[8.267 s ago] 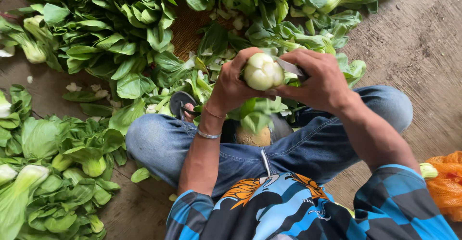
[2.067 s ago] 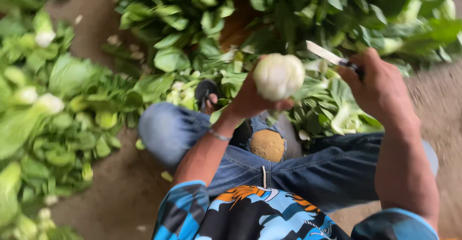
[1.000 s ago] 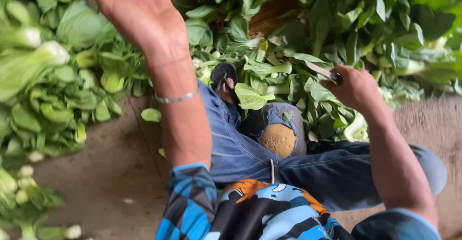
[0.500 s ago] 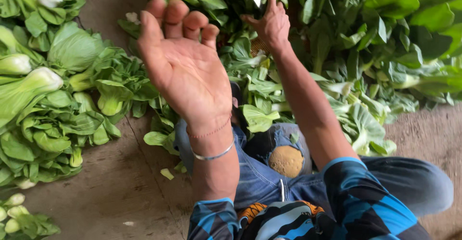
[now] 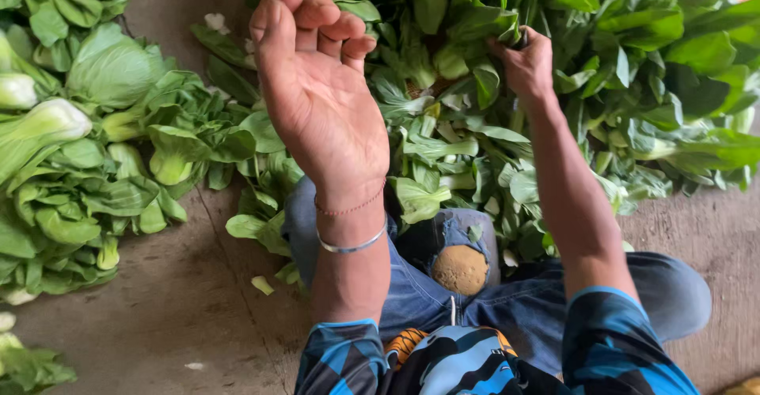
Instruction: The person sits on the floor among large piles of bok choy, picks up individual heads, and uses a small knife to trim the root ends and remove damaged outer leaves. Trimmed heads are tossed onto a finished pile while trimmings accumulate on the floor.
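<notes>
**Reaching into the greens for another head**

The right hand (image 5: pixel 529 66) is stretched forward into the big heap of bok choy (image 5: pixel 602 86) ahead of the knees, fingers curled down among the leaves. It appears closed around something, with a dark sliver showing at the top of the fist, but leaves hide what the grip holds, so I cannot tell whether it has a plant or a tool. The left hand (image 5: pixel 321 94) hangs in the air above the lap, palm up, fingers loosely curled and holding nothing; a thin metal bangle (image 5: pixel 352 244) sits on its wrist.

A second pile of bok choy (image 5: pixel 87 165), white stems showing, lies on the concrete floor (image 5: pixel 158 316) to the left, apart from the big heap.

This looks like the picking stage: one head being singled out from the heap. The next move probably calls for the free left hand to come down and take firm hold of a stem base.
</notes>
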A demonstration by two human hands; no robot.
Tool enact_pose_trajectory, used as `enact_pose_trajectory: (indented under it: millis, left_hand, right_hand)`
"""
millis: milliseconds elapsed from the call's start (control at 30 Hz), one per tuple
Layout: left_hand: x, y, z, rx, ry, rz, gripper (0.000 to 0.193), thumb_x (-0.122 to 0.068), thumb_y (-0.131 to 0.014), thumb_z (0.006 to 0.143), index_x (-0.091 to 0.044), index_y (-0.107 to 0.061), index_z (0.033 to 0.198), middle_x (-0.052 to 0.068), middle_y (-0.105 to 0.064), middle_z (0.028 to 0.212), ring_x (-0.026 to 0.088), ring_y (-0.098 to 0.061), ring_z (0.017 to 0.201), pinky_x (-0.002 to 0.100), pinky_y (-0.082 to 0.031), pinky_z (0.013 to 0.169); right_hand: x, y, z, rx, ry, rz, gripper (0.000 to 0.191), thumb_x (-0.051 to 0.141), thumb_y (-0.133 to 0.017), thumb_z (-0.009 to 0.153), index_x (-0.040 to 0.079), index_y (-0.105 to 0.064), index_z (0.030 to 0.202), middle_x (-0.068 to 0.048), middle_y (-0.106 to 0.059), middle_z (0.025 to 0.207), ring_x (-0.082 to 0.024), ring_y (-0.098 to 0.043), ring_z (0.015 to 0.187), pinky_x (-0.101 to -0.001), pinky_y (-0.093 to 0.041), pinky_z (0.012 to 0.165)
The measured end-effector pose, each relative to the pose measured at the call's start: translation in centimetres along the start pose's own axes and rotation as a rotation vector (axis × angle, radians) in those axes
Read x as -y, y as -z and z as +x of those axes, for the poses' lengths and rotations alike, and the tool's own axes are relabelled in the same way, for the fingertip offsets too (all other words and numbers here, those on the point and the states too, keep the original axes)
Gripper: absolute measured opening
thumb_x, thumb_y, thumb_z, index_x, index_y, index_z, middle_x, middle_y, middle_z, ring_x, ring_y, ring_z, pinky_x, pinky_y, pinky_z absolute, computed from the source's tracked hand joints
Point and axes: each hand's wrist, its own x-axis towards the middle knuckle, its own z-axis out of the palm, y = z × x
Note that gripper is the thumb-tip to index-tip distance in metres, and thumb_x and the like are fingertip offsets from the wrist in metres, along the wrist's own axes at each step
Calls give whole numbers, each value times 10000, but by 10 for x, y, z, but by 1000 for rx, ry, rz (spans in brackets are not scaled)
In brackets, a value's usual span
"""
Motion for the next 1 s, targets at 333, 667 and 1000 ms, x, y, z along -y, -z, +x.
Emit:
enact_pose_trajectory:
  millis: [333,667,1000]
  left_hand:
    - [149,10,-86,-203,602,297,373,-501,-595,1006,-133,-569,1055,-15,-607,902,101,-569,806,301,-467,713]
    - [180,5,-122,288,975,-211,915,-692,-658,894,-43,-428,1496,129,-565,1352,241,-567,1227,436,-475,1061]
    - [148,9,-104,503,227,433,943,-349,-942,786,-79,-377,1490,124,-598,1365,262,-640,1250,454,-548,1111]
  right_hand:
    - [169,127,-124,40,95,275,135,29,-754,1049,-22,-731,1172,-60,-763,1082,-125,-721,920,-290,-596,852]
    - [137,163,-325,-120,566,-861,412,154,-904,647,64,-708,999,-123,-635,801,-307,-627,727,-433,-493,680]
    - [52,202,-432,-452,320,-265,384,114,-874,918,56,-647,1222,-14,-695,908,-45,-604,757,-177,-506,707]
